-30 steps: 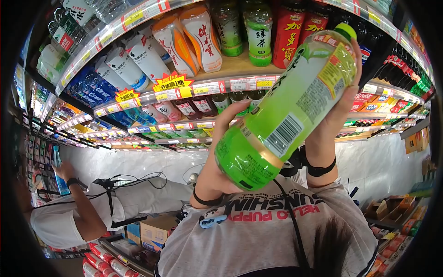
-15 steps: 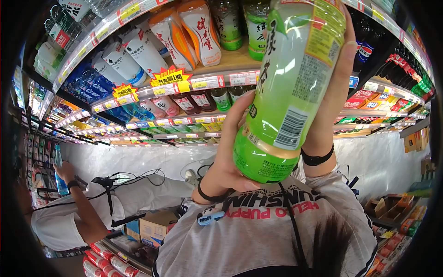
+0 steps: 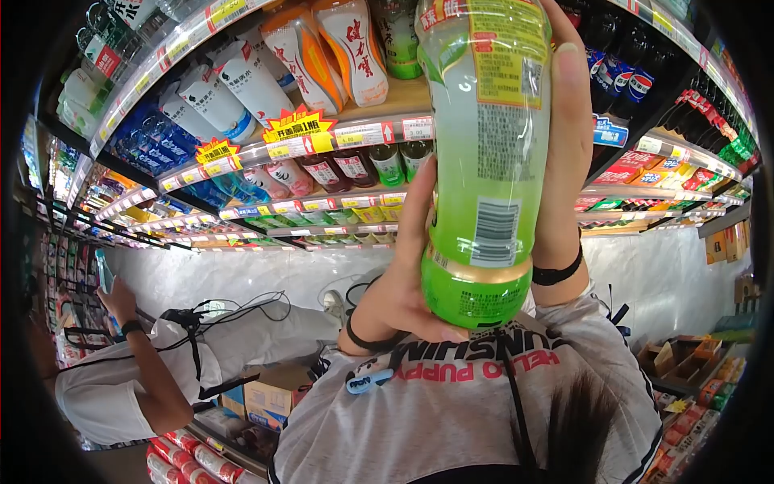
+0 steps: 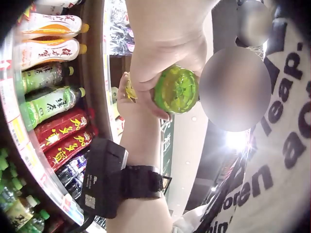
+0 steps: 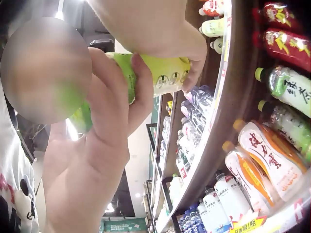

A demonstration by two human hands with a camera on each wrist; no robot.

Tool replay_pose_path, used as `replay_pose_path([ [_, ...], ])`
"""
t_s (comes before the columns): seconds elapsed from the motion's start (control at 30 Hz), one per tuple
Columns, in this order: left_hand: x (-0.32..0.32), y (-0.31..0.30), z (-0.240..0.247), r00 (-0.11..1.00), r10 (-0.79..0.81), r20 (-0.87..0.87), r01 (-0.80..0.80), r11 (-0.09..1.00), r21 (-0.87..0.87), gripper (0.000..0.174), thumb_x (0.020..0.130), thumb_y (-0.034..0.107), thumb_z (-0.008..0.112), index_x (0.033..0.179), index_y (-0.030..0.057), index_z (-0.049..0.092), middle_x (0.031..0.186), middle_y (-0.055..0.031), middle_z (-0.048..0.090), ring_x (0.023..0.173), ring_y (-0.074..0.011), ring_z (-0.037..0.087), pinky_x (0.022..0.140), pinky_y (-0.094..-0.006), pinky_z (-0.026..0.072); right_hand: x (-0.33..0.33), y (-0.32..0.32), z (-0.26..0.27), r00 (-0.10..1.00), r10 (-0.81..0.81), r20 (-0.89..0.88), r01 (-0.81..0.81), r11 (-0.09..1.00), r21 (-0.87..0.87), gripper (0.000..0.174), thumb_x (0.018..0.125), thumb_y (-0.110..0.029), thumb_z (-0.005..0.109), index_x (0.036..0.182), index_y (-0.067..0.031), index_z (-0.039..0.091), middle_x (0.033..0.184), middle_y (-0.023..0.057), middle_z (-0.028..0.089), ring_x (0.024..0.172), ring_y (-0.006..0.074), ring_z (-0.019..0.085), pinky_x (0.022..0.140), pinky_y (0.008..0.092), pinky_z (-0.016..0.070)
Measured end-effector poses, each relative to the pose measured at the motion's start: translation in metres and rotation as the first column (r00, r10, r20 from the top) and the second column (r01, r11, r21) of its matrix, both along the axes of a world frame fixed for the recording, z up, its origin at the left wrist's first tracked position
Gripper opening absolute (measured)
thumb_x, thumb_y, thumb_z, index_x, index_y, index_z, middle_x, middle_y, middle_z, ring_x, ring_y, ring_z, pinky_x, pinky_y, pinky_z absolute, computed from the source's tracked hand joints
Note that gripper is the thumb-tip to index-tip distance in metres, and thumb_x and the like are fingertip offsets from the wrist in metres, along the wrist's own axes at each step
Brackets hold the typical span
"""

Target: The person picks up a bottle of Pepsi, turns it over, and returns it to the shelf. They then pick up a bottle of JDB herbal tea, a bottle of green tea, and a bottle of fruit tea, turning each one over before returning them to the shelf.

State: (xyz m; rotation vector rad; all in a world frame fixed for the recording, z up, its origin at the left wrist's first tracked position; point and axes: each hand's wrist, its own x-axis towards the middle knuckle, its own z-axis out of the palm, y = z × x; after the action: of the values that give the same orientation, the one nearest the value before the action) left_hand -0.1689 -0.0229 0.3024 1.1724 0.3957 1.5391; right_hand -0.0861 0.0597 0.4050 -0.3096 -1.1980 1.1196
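Note:
A large green tea bottle (image 3: pixel 492 145) is held up close before my chest, nearly upright, its barcode and small print facing the head camera. My left hand (image 3: pixel 395 294) grips it at the base, thumb up along the side and fingers below. Higher up, my right hand (image 3: pixel 568 137) holds the opposite side, its far fingers hidden behind the bottle. The left wrist view shows the green bottle base (image 4: pixel 177 90) within the left hand's grasp. In the right wrist view, the right hand's (image 5: pixel 165 34) fingertips bend over the yellow label part. The cap is out of the head view.
Behind the bottle stands a drinks shelf (image 3: pixel 379 133) with price tags, orange-and-white bottles (image 3: pixel 355 48), white-labelled bottles (image 3: pixel 250 93) and dark cola bottles (image 3: pixel 621 73). At the left, another person (image 3: pixel 153 355) holds a blue bottle. Cardboard boxes (image 3: pixel 274 395) stand low behind.
The bottle has swung from a rightward slant to nearly upright and its top has moved left. It has turned so the barcode side faces the camera more squarely. Both hands keep hold.

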Motion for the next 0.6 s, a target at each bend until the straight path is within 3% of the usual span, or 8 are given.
replay_pose_path([
  [0.2, 0.001, -0.002, 0.003, 0.999, 0.036, -0.001, -0.036, 0.999, -0.008, 0.129, 0.053, 0.021, 0.081, 0.137, 0.0015, -0.015, 0.146, -0.0140, -0.011, 0.135, -0.0237, 0.002, 0.106, -0.0363, 0.0109, -0.004, -0.001, -0.002, 0.998, -0.050, 0.045, 0.050, 0.999, 0.006, 0.048, 0.094, -0.030, 0.030, 0.128, 0.0037, 0.031, 0.122, 0.0149, 0.044, 0.108, 0.0179, 0.046, 0.092, 0.0279, 0.0359],
  [0.4, 0.000, -0.005, 0.005, 1.000, 0.005, 0.028, -0.005, 1.000, -0.014, 0.126, 0.055, 0.020, 0.080, 0.137, 0.0025, -0.015, 0.146, -0.0131, -0.008, 0.135, -0.0230, 0.005, 0.107, -0.0353, 0.0108, -0.010, -0.004, -0.002, 0.994, -0.101, 0.043, 0.102, 0.995, -0.014, 0.049, 0.093, -0.034, 0.034, 0.124, 0.0035, 0.036, 0.120, 0.0141, 0.045, 0.105, 0.0183, 0.047, 0.090, 0.0288, 0.0379],
  [0.53, -0.003, -0.003, 0.005, 0.998, -0.012, 0.066, 0.012, 1.000, 0.002, 0.112, 0.056, 0.034, 0.075, 0.131, 0.0001, -0.001, 0.132, -0.0176, 0.007, 0.108, -0.0237, 0.017, 0.086, -0.0332, 0.0191, -0.004, 0.008, -0.021, 0.994, -0.055, 0.097, 0.059, 0.998, -0.032, 0.068, 0.088, -0.055, 0.031, 0.133, -0.0040, 0.027, 0.122, 0.0136, 0.046, 0.109, 0.0219, 0.048, 0.091, 0.0327, 0.0414],
  [0.6, -0.004, 0.001, 0.003, 0.991, -0.038, 0.131, 0.038, 0.999, 0.008, 0.106, 0.057, 0.041, 0.072, 0.128, -0.0011, 0.006, 0.126, -0.0198, 0.015, 0.095, -0.0241, 0.023, 0.076, -0.0321, 0.0232, 0.003, 0.026, -0.030, 0.977, 0.209, 0.032, -0.206, 0.975, -0.081, 0.072, 0.086, -0.057, 0.035, 0.131, -0.0017, 0.030, 0.121, 0.0167, 0.048, 0.110, 0.0233, 0.049, 0.090, 0.0330, 0.0424],
])
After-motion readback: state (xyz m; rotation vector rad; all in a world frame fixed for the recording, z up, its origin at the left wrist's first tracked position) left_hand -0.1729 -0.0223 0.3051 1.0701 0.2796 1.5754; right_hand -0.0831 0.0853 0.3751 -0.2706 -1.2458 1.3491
